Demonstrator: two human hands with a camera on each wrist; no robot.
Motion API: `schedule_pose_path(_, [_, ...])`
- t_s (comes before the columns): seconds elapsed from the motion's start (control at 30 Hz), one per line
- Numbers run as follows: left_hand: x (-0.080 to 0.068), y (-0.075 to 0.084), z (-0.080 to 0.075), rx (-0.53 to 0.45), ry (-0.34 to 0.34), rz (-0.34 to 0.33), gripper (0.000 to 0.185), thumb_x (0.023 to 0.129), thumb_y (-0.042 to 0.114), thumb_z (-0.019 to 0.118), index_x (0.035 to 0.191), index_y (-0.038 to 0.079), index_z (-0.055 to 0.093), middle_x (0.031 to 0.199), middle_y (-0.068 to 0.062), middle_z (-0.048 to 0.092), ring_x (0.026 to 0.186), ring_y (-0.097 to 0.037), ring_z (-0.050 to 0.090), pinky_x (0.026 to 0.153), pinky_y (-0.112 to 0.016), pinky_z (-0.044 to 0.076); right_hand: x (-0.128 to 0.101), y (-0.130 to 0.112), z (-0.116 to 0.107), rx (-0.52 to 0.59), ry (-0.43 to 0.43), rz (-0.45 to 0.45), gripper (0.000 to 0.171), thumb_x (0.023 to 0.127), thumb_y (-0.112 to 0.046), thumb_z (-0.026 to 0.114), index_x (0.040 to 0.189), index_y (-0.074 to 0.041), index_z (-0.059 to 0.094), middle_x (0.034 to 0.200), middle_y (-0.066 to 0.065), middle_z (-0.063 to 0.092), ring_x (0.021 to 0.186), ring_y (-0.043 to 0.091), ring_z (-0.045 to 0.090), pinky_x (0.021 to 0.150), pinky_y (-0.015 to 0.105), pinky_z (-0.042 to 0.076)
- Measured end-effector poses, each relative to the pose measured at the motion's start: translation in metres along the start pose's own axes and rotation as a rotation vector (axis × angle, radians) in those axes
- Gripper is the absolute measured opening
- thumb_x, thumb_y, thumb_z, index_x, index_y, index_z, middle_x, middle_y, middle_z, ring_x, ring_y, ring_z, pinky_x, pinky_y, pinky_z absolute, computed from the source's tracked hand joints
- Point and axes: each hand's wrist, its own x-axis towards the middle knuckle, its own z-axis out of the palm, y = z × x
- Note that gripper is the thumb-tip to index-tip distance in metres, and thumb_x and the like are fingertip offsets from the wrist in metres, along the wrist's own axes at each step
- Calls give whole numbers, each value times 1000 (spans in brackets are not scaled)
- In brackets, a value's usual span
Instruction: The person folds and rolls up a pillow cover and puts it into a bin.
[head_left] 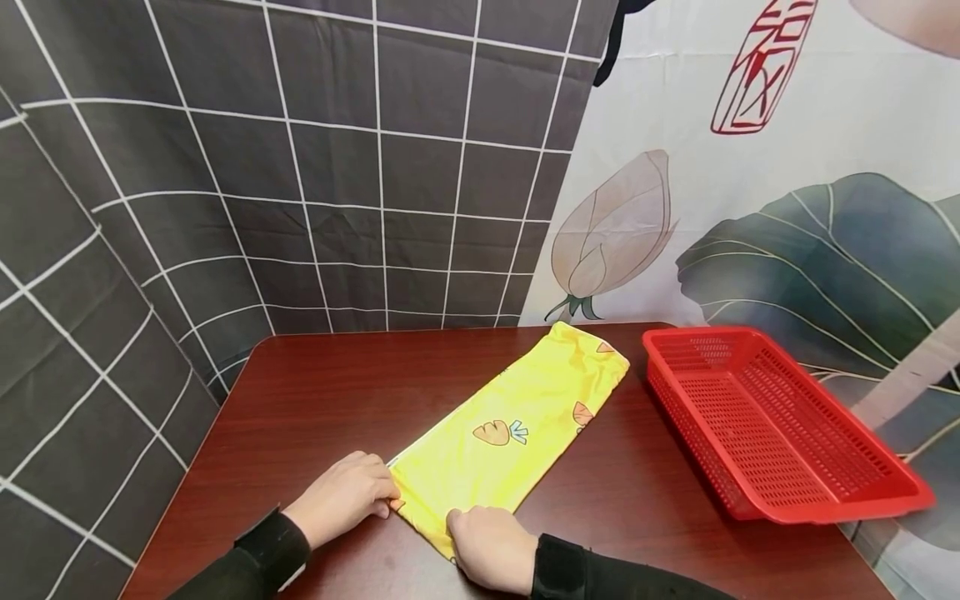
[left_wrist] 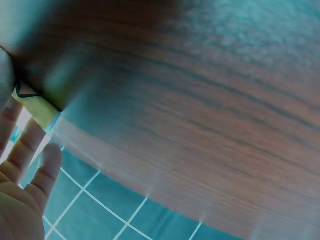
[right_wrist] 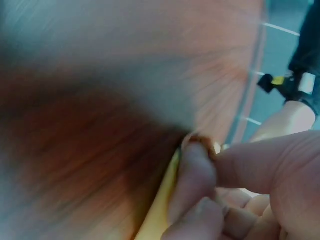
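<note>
The folded yellow carrot-print cloth (head_left: 510, 425) lies flat on the bench (head_left: 322, 392), left of the red basket (head_left: 780, 425). Left hand (head_left: 345, 496) and right hand (head_left: 487, 546) each pinch a near corner. Lift both corners evenly, keeping the edges aligned.

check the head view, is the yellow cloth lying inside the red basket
No, the yellow cloth lies folded on the wooden table, left of the empty red basket.

Head view looks down; both wrist views sit close against the yellow cloth (head_left: 510, 425).
</note>
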Motion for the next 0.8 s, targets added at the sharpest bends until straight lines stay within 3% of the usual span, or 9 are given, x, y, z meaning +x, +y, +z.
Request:
schedule_pose_path(0.17, [1, -2, 0, -12, 10, 13, 18, 79, 28, 92, 85, 32, 75, 82, 19, 66, 82, -6, 56, 76, -24, 46, -2, -5, -17, -93, -8, 52, 25, 96, -31, 74, 81, -17, 59, 64, -1, 57, 55, 12, 54, 48, 32, 44])
schedule_pose_path(0.37, [2, -3, 1, -34, 33, 6, 20, 79, 24, 92, 82, 32, 73, 80, 19, 64, 81, -6, 55, 74, -23, 45, 1, -1, -26, -50, -66, 85, 31, 94, -35, 79, 78, -19, 58, 63, -6, 51, 56, 9, 48, 53, 28, 43])
schedule_pose_path(0.8, [4, -4, 6, -13, 31, -42, 18, 84, 22, 89, 80, 33, 76, 79, 19, 66, 79, -5, 57, 72, -23, 44, 1, 1, -26, -34, -72, 71, 30, 95, -33, 79, 78, -20, 57, 62, -8, 49, 55, 8, 47, 53, 27, 42])
